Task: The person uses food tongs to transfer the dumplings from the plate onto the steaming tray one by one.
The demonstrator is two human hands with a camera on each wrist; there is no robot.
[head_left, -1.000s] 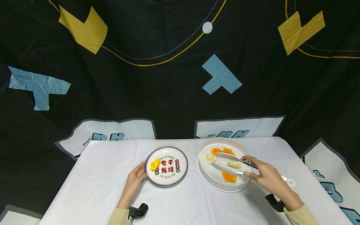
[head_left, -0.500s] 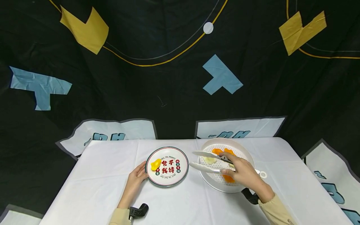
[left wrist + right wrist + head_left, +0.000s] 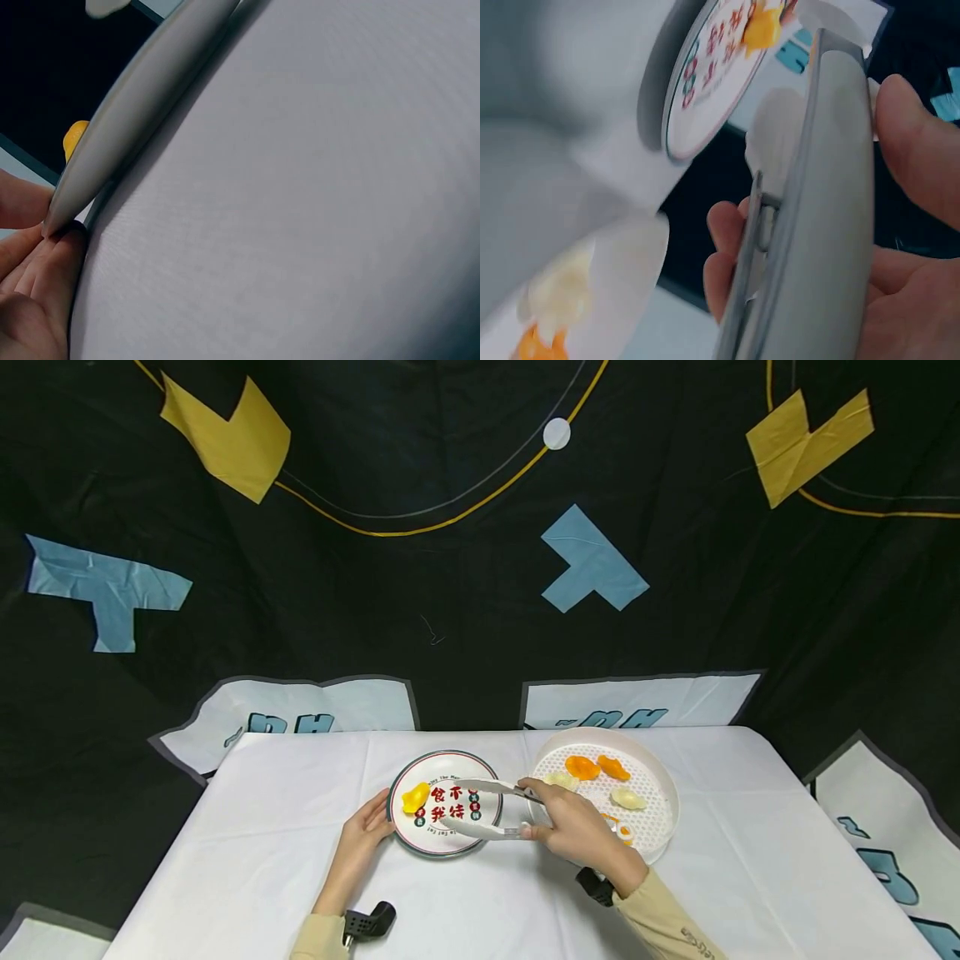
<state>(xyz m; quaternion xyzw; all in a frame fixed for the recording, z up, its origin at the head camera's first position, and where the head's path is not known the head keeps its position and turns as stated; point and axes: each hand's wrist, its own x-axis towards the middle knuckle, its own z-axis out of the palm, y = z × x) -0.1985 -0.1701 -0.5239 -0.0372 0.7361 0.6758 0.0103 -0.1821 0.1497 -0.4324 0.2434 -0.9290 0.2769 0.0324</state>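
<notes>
My left hand [image 3: 362, 835] pinches the left rim of a round white plate [image 3: 444, 763] with red characters; the left wrist view has the thumb above the rim and fingers beneath. A yellow dumpling-shaped piece [image 3: 416, 797] lies on the plate's left side. In my right hand [image 3: 581, 831] are metal tongs [image 3: 480, 832] with pale tips, gripped around the handles. The tongs' arms stand apart over the right half of the plate, nothing between the tips. The right wrist view shows the tongs [image 3: 832, 195] close up.
Right of the plate stands a round white steamer tray [image 3: 670, 793] with a perforated base. It bears orange pieces [image 3: 582, 767] and pale pieces [image 3: 627, 798], some partly behind my right hand. A white cloth [image 3: 262, 835] covers the table; a dark curtain [image 3: 420, 610] hangs behind.
My right hand has carried the spread tongs leftward from above the steamer tray to over the plate. The left hand and plate have stayed put.
</notes>
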